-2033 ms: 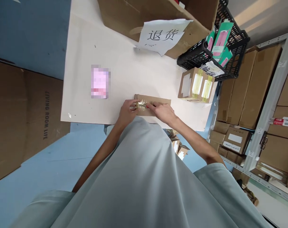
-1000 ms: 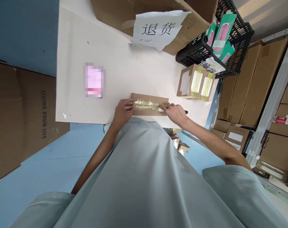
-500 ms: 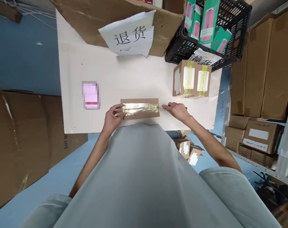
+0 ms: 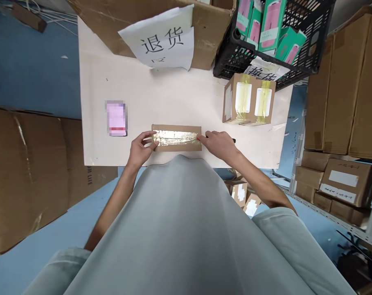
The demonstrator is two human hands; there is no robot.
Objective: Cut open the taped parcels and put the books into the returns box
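A small oblong cardboard box (image 4: 176,129) lies crosswise in front of me, its upper seam covered with shiny clear tape (image 4: 175,138). My left hand (image 4: 140,150) grips the box's left end, fingertips and thumb on the taped face. In my right hand (image 4: 219,144) is a slim box cutter (image 4: 198,139), red at the front, with a black end showing behind the hand. The cutter's front is at the right end of the tape; its blade cannot be made out now.
Two taped cardboard boxes (image 4: 249,100) stand right on the white table (image 4: 96,151). Behind them is a black crate (image 4: 235,61) of green-and-pink boxes. A large carton (image 4: 204,49) with a paper sign is at the back. A blurred pink item (image 4: 116,119) lies left.
My right hand with the box cutter has moved left, from just off the box's right end onto it. My left hand keeps its grip. The whole view has shifted slightly.
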